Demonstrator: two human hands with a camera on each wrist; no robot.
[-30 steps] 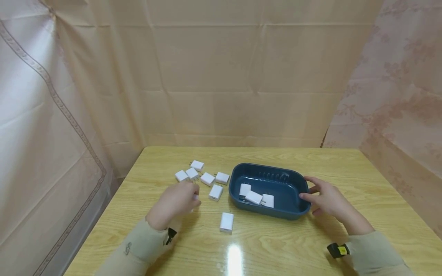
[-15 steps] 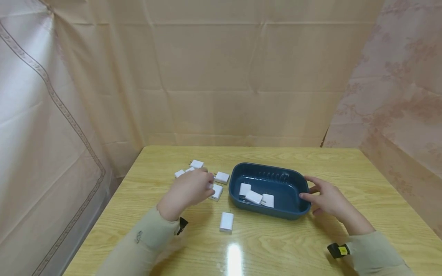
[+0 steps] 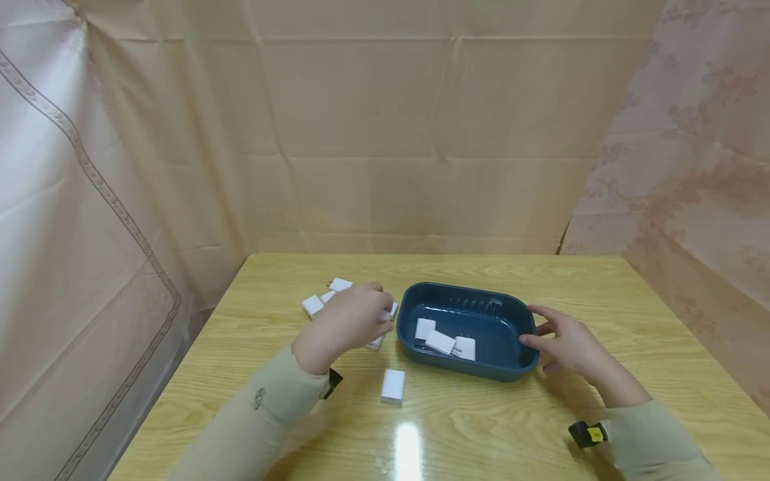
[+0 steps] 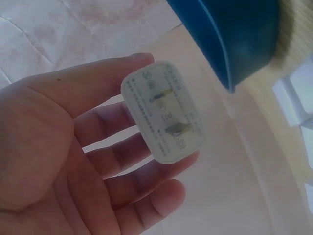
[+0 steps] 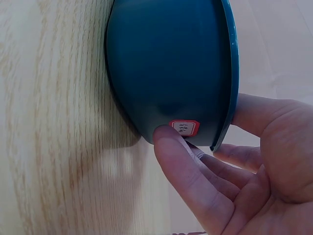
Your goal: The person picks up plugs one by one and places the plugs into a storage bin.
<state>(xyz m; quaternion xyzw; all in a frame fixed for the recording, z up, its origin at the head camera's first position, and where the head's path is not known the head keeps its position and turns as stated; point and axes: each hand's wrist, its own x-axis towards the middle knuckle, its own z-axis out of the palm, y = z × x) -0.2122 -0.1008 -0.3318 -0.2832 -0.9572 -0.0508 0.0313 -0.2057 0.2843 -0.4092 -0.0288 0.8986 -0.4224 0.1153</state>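
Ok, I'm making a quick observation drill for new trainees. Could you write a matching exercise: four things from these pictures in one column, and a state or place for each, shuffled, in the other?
Things:
1. Left hand
2. Bin
3. Sticker
4. Right hand

States and places:
A. Red-edged, on the bin's outer wall
B. Gripping the bin's end
C. Pinching one charger
D. Dark blue, with three chargers inside

Right pairs: 1-C, 2-D, 3-A, 4-B
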